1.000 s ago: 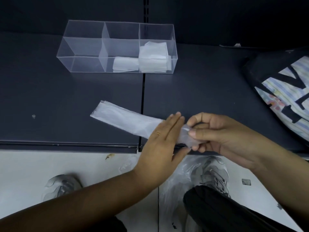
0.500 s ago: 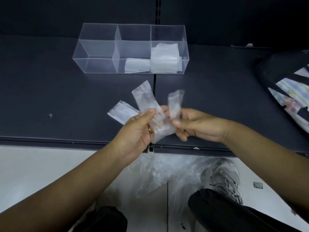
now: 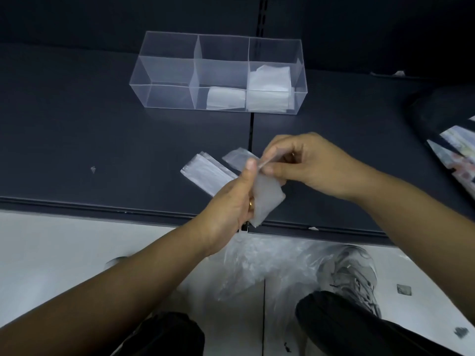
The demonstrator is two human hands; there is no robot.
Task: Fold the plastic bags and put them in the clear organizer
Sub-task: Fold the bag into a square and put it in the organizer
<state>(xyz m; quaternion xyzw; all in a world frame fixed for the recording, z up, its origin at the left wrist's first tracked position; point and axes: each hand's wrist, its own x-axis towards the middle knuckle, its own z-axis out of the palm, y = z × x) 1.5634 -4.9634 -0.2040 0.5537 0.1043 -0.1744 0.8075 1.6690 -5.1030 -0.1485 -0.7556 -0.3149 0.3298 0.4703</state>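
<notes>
The work goes on at a dark, matte shelf [image 3: 77,124] made of two panels that meet at a thin seam [image 3: 252,129], with a dark back panel [image 3: 102,16] rising behind it. Its front lip sits low over a pale floor [image 3: 51,253].

The clear organizer [image 3: 169,80] stands toward the back of the shelf, straddling the seam, and has three compartments side by side. The right one holds a stack of folded bags [image 3: 270,83], the middle one a single folded bag [image 3: 225,97] lying against its front wall, and through the left one only the dark shelf shows.

Near the front edge the person holds the plastic bag [image 3: 267,196] in both hands. The left hand [image 3: 231,201] grips the folded wad, fingers curled behind it and the thumb stretched up along its face (a gold ring [image 3: 250,203] shows on one finger). The right hand [image 3: 303,163] pinches the bag's thin upper edge between thumb and forefinger, its other fingers curled in. Two flat tails of the bag reach out to the left over the shelf; whether they touch it I cannot tell.

A small pale scrap [image 3: 93,169] lies on the left panel, well apart from the hands. At the far right edge sits a dark bag with a striped print [image 3: 455,150]. Down on the floor a heap of loose clear plastic [image 3: 257,268] lies just beside a grey shoe [image 3: 352,273]
</notes>
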